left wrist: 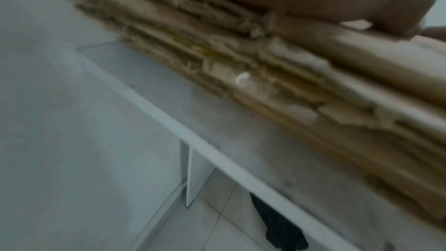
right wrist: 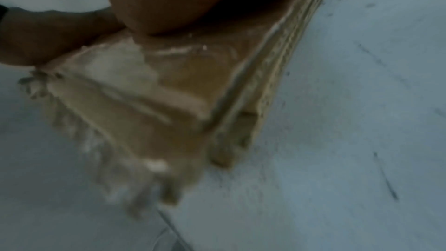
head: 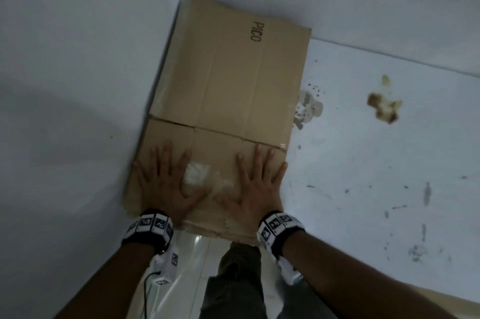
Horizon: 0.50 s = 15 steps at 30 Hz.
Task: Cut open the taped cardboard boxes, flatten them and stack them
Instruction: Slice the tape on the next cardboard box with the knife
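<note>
Both hands, left [head: 166,186] and right [head: 255,189], fingers spread flat atop the flattened cardboard stack [head: 228,80].

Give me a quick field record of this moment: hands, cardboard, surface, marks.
left hand: flat, fingers spread, pressing on the top cardboard
right hand: flat, fingers spread, pressing beside it
cardboard stack: flattened sheets, several layers at the near edge, pushed into the wall corner
table: white, scuffed
stains: brown, right of the stack
tape residue: between the hands
</note>
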Each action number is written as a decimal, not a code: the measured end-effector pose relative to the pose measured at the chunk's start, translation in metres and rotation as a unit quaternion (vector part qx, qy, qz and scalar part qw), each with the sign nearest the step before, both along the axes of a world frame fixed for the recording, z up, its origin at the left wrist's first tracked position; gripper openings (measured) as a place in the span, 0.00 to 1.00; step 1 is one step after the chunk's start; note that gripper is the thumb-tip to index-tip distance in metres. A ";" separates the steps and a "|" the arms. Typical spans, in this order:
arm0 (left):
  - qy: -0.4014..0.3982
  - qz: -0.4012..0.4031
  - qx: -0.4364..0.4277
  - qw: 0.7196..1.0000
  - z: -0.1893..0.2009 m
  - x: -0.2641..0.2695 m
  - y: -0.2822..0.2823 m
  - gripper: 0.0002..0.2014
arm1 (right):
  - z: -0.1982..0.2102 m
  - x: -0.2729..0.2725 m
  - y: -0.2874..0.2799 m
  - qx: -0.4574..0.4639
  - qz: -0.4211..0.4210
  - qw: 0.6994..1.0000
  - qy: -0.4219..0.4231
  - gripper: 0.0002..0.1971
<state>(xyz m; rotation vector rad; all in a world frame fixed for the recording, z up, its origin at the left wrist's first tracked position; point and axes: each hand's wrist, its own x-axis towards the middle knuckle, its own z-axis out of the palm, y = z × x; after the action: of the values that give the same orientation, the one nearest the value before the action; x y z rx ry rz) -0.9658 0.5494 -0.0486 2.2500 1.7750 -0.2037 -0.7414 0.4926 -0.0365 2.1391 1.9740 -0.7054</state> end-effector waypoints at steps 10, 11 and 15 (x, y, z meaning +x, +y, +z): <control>0.028 -0.075 0.023 0.997 0.069 0.109 -0.089 0.23 | 0.069 0.134 -0.119 -0.039 -0.048 0.984 0.167 0.22; -0.008 -0.098 -0.007 0.995 0.070 0.136 -0.116 0.17 | 0.067 0.159 -0.157 -0.065 -0.086 0.978 0.179 0.22; 0.000 -0.271 -0.266 0.925 0.045 0.244 -0.236 0.12 | 0.052 0.258 -0.327 -0.150 -0.204 0.955 0.153 0.21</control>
<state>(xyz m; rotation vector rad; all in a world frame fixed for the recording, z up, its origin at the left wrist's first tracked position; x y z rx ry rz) -0.7216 0.3130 -0.0036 2.2391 0.8917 -0.6982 -0.4829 0.1658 0.0158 2.3704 1.4147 -1.3787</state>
